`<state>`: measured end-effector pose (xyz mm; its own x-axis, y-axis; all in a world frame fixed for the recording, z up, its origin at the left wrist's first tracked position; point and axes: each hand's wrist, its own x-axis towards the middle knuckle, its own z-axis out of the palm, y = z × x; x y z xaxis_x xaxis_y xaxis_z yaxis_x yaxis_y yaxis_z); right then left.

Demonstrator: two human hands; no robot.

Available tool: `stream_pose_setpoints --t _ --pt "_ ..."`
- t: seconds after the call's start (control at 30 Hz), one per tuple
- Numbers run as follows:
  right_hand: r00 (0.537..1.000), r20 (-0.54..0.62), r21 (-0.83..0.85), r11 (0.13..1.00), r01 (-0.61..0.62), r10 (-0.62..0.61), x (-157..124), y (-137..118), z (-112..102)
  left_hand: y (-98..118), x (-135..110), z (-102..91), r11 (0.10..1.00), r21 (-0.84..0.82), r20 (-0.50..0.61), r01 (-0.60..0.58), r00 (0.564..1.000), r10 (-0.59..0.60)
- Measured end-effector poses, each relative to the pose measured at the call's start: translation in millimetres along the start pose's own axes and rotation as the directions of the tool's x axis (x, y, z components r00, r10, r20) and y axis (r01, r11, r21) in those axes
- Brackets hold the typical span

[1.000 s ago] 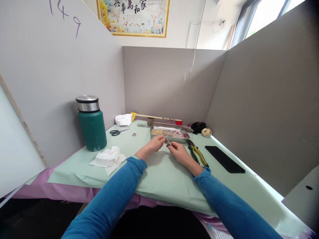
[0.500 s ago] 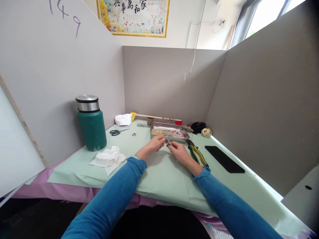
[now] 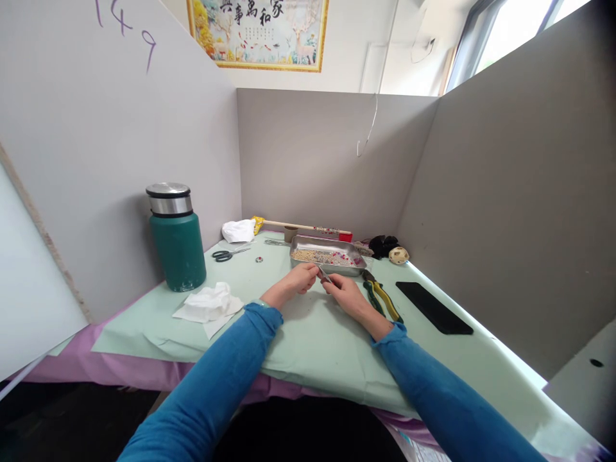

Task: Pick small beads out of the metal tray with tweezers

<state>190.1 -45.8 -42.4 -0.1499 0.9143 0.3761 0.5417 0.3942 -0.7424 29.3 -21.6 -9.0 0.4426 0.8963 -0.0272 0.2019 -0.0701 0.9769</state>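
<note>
My right hand (image 3: 348, 296) is closed round a thin, shiny metal tool (image 3: 325, 275) that looks like tweezers. Its tip points up and left toward my left hand (image 3: 299, 280), whose fingers are pinched together. Whatever lies between those left fingertips is too small to make out. Both hands are just in front of a metal tray (image 3: 356, 271), which holds tan beads (image 3: 306, 255) and red and pale ones (image 3: 341, 258). Pliers with green and yellow handles (image 3: 385, 301) lie beside my right hand.
A green bottle (image 3: 178, 250) stands at the left, with crumpled tissue (image 3: 212, 304) before it. Scissors (image 3: 224, 255) and a small ring-like piece (image 3: 259, 260) lie farther back. A black phone-like slab (image 3: 433, 309) lies at right. Partition walls (image 3: 332, 160) enclose the table.
The metal tool has tilted slightly in my right fingers. Both hands otherwise stay in nearly the same place before the tray.
</note>
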Motion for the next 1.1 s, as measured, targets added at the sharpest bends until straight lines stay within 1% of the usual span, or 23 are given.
stream_pose_setpoints --t 0.13,0.4,0.6,0.7,0.77,0.83,0.97,1.1 --pt "1.000 -0.001 -0.028 1.000 0.014 -0.014 -0.3 0.7 1.0 -2.1 1.6 -0.2 0.999 0.035 -0.006 -0.020 1.000 0.020" --pt "1.000 0.000 -0.083 0.996 0.031 -0.032 -0.3 0.1 1.3 -5.5 5.2 -1.6 0.976 0.205 -0.060 -0.070 0.995 0.084" --pt "0.998 -0.009 -0.137 0.989 0.058 -0.059 -1.2 0.9 1.7 -6.5 6.7 -2.5 0.928 0.351 -0.107 -0.123 0.979 0.171" --pt "0.999 -0.009 -0.113 0.993 0.040 -0.042 -1.2 -0.2 1.8 -7.2 8.9 -2.3 0.906 0.398 -0.115 -0.146 0.972 0.207" --pt "1.000 -0.004 -0.077 0.997 0.015 -0.015 -1.0 -1.4 1.6 -7.5 9.9 -1.8 0.914 0.381 -0.119 -0.140 0.973 0.198" --pt "1.000 0.000 -0.042 0.999 -0.003 0.003 -0.8 -2.3 1.2 -7.7 9.8 -1.2 0.938 0.329 -0.115 -0.112 0.981 0.157" --pt "1.000 0.008 0.008 1.000 -0.007 0.007 -0.3 -2.4 0.7 -6.6 6.2 0.1 0.984 0.169 -0.051 -0.062 0.996 0.071" --pt "1.000 -0.006 0.026 1.000 -0.012 0.012 0.5 -0.5 0.6 -4.3 2.6 2.0 0.995 0.086 -0.015 -0.054 0.998 0.055"
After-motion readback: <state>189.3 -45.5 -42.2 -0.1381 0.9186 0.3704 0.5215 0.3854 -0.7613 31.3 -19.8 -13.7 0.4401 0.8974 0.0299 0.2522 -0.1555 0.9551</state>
